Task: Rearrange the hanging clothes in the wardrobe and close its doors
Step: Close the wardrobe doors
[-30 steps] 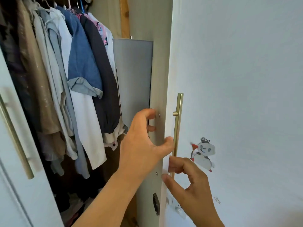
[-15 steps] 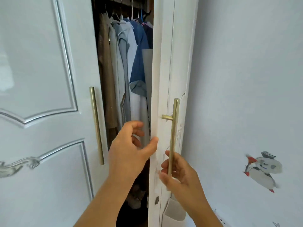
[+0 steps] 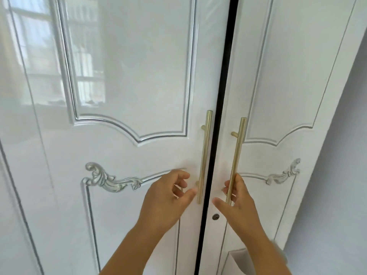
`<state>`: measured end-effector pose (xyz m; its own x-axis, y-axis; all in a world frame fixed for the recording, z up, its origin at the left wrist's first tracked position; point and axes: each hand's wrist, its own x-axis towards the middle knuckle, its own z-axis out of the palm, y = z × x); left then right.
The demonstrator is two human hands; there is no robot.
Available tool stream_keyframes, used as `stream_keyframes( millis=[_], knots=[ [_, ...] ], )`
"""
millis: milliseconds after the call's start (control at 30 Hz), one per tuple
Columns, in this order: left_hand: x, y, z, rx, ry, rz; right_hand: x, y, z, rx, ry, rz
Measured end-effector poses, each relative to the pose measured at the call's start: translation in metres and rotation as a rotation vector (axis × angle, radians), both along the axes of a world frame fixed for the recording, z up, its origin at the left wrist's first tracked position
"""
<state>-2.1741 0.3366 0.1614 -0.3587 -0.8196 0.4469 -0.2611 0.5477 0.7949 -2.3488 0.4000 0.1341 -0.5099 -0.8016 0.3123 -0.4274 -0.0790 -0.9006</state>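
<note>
Reaching up from the bottom edge, two bare forearms lead to the wardrobe front. Right hand [image 3: 237, 203]: its fingers [image 3: 228, 184] curl round the lower end of the right handle [image 3: 237, 159], a brass bar; the thumb sticks out to the left, off the bar. Grip closed loosely on the bar, not a tight fist. Left hand [image 3: 165, 201]: fingers half bent and spread, thumb tip just beside the lower end of the left handle [image 3: 204, 155]. Whether it touches the bar, cannot tell; its grip is loose and has hold of nothing.

Below the thumbs, a small round keyhole [image 3: 215, 216] sits on the inner edge of the right door [image 3: 278, 76]. A pale folded thing shows at the bottom of that door, partly behind the right forearm; too little visible to name.

Left door [image 3: 129, 76] and right door stand almost together. A narrow dark gap [image 3: 224, 96] runs top to bottom between their inner edges, both handles flanking it closely. No clothes visible through the gap; the inside is black.

Both doors glossy white, with raised panel mouldings and a carved scroll [image 3: 111, 180] at hand height on each. A window reflection lies across the left door's upper panel. Far right, a plain pale wall [image 3: 347, 175] runs along the right door's outer edge.
</note>
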Motion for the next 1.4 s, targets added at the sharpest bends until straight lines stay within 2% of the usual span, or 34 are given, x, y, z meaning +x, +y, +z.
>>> stream_keyframes(
  millis=[200, 433, 633, 867, 1400],
  knots=[
    [0.010, -0.010, -0.022, 0.040, -0.055, 0.019, 0.003, -0.020, -0.016, -0.039, 0.089, -0.055],
    [0.002, -0.013, -0.035, 0.014, -0.080, 0.000, -0.003, -0.030, -0.013, -0.104, 0.133, 0.095],
    [-0.035, -0.019, -0.030, -0.122, -0.082, -0.071, -0.026, -0.024, 0.002, -0.190, 0.075, 0.187],
    [-0.064, -0.028, -0.033, -0.285, -0.071, -0.068, -0.034, -0.034, 0.002, -0.190, 0.165, 0.206],
    [-0.069, -0.041, -0.037, -0.306, -0.124, -0.160, -0.043, -0.065, 0.017, -0.304, 0.082, 0.191]
  ],
)
